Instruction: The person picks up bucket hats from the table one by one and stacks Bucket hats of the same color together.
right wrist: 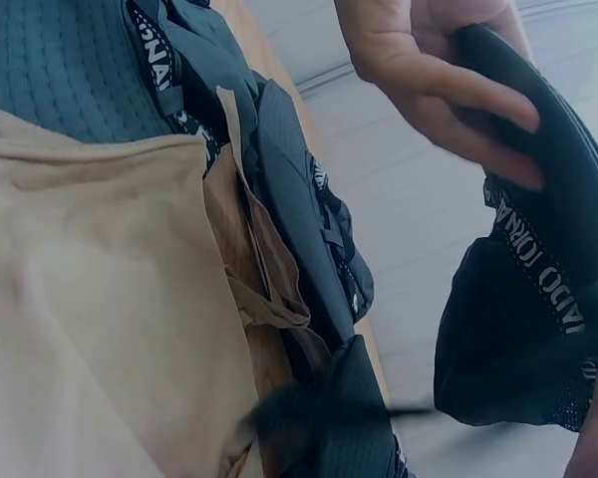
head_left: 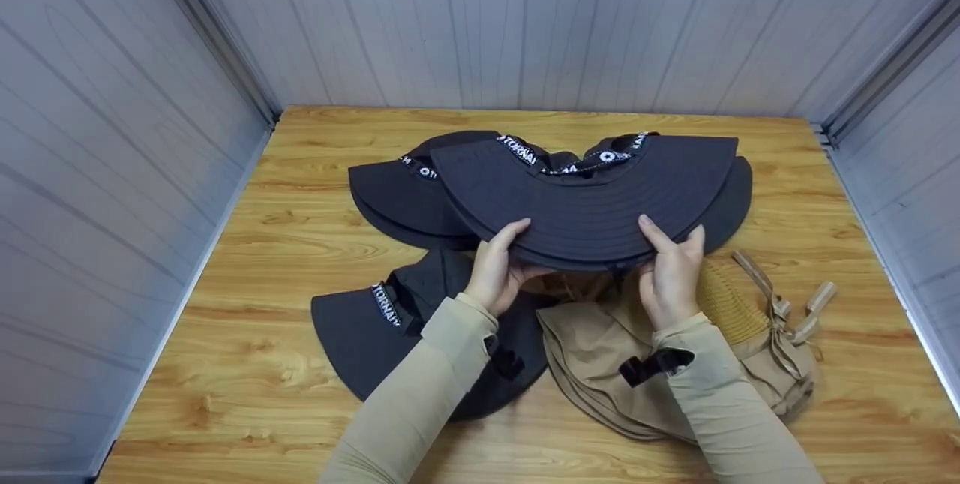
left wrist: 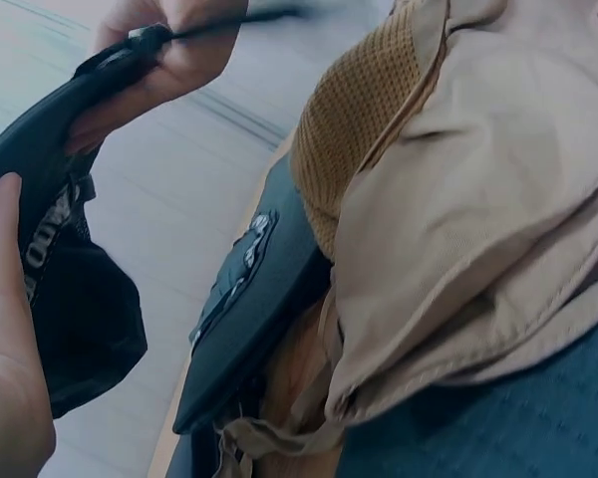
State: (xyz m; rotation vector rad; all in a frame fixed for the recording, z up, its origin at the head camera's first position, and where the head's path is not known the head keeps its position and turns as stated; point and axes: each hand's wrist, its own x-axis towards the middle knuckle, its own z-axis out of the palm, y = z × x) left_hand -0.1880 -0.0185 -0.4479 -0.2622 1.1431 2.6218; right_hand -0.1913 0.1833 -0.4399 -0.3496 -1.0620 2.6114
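My left hand (head_left: 499,274) and right hand (head_left: 671,278) pinch the near edge of a dark wide-brimmed sun hat (head_left: 585,217), thumbs on top of the brim and fingers beneath. It is held above the table, and its inner band carries white lettering. The brim edge looks layered; whether a second hat is held cannot be told. In the left wrist view its soft crown (left wrist: 90,329) hangs below the brim. A blurred dark cord (right wrist: 419,410) dangles in the right wrist view. Below the right hand lie stacked khaki hats (head_left: 600,379) with a mustard mesh part (head_left: 731,300).
Other dark hats lie on the wooden table (head_left: 247,334): one group (head_left: 397,202) at the back left, one brim (head_left: 735,202) partly hidden at the back right, another hat (head_left: 352,326) at the front left. Khaki straps (head_left: 806,323) stick out rightward. Pale panel walls (head_left: 487,26) enclose three sides.
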